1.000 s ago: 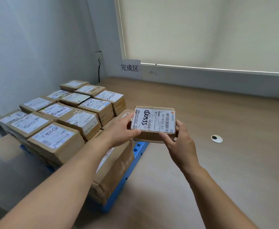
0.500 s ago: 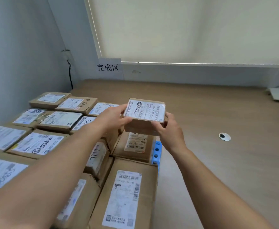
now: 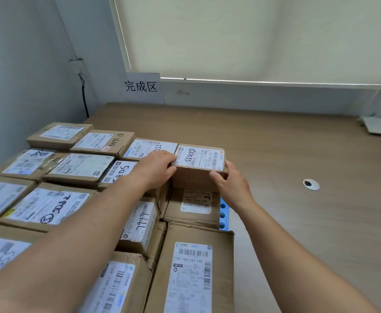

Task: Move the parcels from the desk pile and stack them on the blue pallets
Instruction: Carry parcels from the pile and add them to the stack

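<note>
1. Risk, overhang: the small brown cardboard parcel, white printed label upward, is being placed at the outer right side of the stack, above the exposed rim of the blue plastic pallet. If it is released too far right, it could tip off onto the wood-grain surface. Cause: the lower cardboard parcel beneath it is only partly seen, so the extent of support cannot be confirmed.
2. Risk, trapped fingers: the fingers of the left hand lie at the seam between the held parcel and the neighbouring labelled cardboard parcel. If the gap is closed before they are withdrawn, a pinch is likely, or the parcel may be left askew.
3. Risk, disturbed row: a sideways push to close the gap could shift the neighbouring parcel out of line.
4. Position relative to the hands: the parcel is held between both hands. Its left edge is gripped by the left hand, fingertips over the top corner. Its right side is wrapped by the right hand, thumb pressed on the near face.
5. Hand state: both are closed round the parcel; neither is free.
6. Location: far right end of the stack, with its top roughly level with the neighbour. Whether the underside already rests on the lower parcel cannot be told.
</note>
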`<state>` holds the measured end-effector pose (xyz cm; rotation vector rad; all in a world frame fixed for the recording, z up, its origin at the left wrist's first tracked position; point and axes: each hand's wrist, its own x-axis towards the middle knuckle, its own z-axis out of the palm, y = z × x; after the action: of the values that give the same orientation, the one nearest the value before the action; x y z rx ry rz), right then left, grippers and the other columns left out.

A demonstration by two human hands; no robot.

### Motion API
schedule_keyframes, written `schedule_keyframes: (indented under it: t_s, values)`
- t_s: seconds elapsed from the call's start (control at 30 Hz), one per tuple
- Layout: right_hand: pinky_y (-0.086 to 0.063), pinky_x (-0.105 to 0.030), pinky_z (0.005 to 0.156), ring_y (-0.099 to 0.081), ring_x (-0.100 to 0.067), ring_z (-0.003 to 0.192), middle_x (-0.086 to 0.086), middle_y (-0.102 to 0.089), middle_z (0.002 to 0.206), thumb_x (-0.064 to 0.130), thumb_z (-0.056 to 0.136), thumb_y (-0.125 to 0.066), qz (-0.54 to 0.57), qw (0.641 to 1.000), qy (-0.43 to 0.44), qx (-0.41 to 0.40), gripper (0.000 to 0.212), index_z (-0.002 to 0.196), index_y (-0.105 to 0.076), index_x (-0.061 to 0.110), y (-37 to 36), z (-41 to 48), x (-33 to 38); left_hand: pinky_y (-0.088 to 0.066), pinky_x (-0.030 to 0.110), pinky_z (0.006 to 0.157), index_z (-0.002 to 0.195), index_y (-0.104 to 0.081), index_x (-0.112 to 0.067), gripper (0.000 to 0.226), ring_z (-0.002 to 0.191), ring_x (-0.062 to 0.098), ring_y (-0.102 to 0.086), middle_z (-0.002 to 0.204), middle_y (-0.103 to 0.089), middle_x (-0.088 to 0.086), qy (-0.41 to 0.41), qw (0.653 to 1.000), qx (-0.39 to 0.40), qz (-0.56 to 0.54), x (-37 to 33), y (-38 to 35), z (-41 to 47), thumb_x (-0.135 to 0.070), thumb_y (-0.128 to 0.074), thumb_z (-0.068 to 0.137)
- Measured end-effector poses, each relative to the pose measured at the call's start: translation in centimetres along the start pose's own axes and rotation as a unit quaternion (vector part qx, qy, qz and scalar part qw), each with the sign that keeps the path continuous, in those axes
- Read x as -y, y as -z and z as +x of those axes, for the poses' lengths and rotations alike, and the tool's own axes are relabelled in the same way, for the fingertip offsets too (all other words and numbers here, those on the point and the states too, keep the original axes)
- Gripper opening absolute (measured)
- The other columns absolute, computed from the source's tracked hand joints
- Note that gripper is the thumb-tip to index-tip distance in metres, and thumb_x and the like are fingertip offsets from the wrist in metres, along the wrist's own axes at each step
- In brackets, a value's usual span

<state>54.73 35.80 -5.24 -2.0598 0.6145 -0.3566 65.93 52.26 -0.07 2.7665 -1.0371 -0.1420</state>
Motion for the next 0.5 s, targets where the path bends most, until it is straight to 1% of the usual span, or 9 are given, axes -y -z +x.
schedule_keyframes:
  t_s: [0.13, 0.23, 0.27, 0.3, 0.33, 0.37, 0.43, 0.5]
  values:
    - [-0.047, -0.035, 0.094, -0.056, -0.013, 0.11, 0.007, -0.06, 0.125, 0.028, 0.093, -0.054, 0.005, 1.0, -0.007, 0.024, 0.042, 0.134, -0.044, 0.027, 0.2, 0.1, 0.1, -0.035, 0.036, 0.101, 0.128, -0.051, -0.011, 0.035, 0.125, 0.022, -0.04, 0.135, -0.048, 0.004, 0.0, 1.0, 0.004, 0.011, -0.2, 0.1, -0.2, -0.026, -0.043, 0.097]
    - [-0.046, -0.04, 0.097, -0.054, -0.019, 0.116, 0.001, -0.058, 0.128, 0.025, 0.091, -0.057, -0.022, 0.999, -0.014, 0.039, 0.047, 0.135, -0.042, 0.022, 0.8, 0.3, 0.1, -0.038, 0.04, 0.1, 0.123, -0.054, -0.01, 0.034, 0.119, 0.023, -0.044, 0.13, -0.052, 0.006, 0.0, 1.0, 0.008, 0.014, -0.4, 0.3, -0.1, -0.028, -0.045, 0.096]
    - [-0.044, -0.041, 0.1, -0.051, -0.021, 0.121, -0.003, -0.054, 0.134, 0.025, 0.091, -0.058, -0.042, 0.998, -0.018, 0.037, 0.053, 0.14, -0.038, 0.018, 1.2, 0.3, 0.0, -0.038, 0.04, 0.1, 0.124, -0.054, -0.011, 0.034, 0.119, 0.024, -0.044, 0.13, -0.052, 0.006, 0.0, 1.0, 0.008, 0.014, -0.5, 0.3, -0.2, -0.028, -0.045, 0.096]
    - [-0.04, -0.041, 0.104, -0.046, -0.023, 0.127, -0.006, -0.048, 0.14, 0.026, 0.091, -0.058, -0.06, 0.997, -0.025, 0.031, 0.061, 0.145, -0.031, 0.015, 1.7, 0.2, -0.1, -0.036, 0.04, 0.102, 0.129, -0.051, -0.013, 0.037, 0.123, 0.024, -0.042, 0.134, -0.049, 0.006, 0.0, 1.0, 0.005, 0.012, -0.6, 0.3, -0.2, -0.029, -0.045, 0.096]
    - [-0.037, -0.041, 0.107, -0.042, -0.023, 0.131, -0.008, -0.042, 0.144, 0.027, 0.092, -0.058, -0.073, 0.997, -0.028, 0.021, 0.065, 0.147, -0.026, 0.013, 2.2, 0.1, -0.2, -0.033, 0.04, 0.106, 0.136, -0.046, -0.016, 0.042, 0.129, 0.023, -0.038, 0.14, -0.045, 0.005, -0.003, 1.0, 0.0, 0.01, -0.8, 0.3, -0.2, -0.03, -0.045, 0.096]
    - [-0.035, -0.04, 0.108, -0.039, -0.023, 0.132, -0.009, -0.04, 0.146, 0.027, 0.092, -0.057, -0.081, 0.996, -0.027, 0.01, 0.066, 0.148, -0.025, 0.013, 2.8, 0.0, -0.4, -0.03, 0.038, 0.108, 0.14, -0.041, -0.017, 0.046, 0.133, 0.022, -0.034, 0.145, -0.04, 0.003, -0.008, 1.0, -0.008, 0.011, -1.0, 0.2, -0.2, -0.03, -0.045, 0.096]
    - [-0.036, -0.039, 0.107, -0.04, -0.023, 0.132, -0.01, -0.041, 0.145, 0.026, 0.092, -0.056, -0.097, 0.995, -0.022, -0.015, 0.062, 0.146, -0.029, 0.014, 4.0, -0.5, -0.8, -0.026, 0.035, 0.109, 0.143, -0.037, -0.019, 0.049, 0.136, 0.02, -0.03, 0.149, -0.036, 0.001, -0.023, 0.999, -0.035, 0.009, -1.6, 0.2, -0.1, -0.031, -0.045, 0.096]
    - [-0.037, -0.035, 0.104, -0.044, -0.023, 0.127, -0.01, -0.045, 0.14, 0.025, 0.092, -0.054, -0.128, 0.991, -0.011, -0.041, 0.057, 0.144, -0.034, 0.013, 5.1, -1.1, -1.1, -0.024, 0.034, 0.11, 0.143, -0.037, -0.02, 0.049, 0.137, 0.019, -0.028, 0.149, -0.035, 0.0, -0.037, 0.997, -0.066, -0.001, -2.5, 0.3, 0.1, -0.032, -0.045, 0.096]
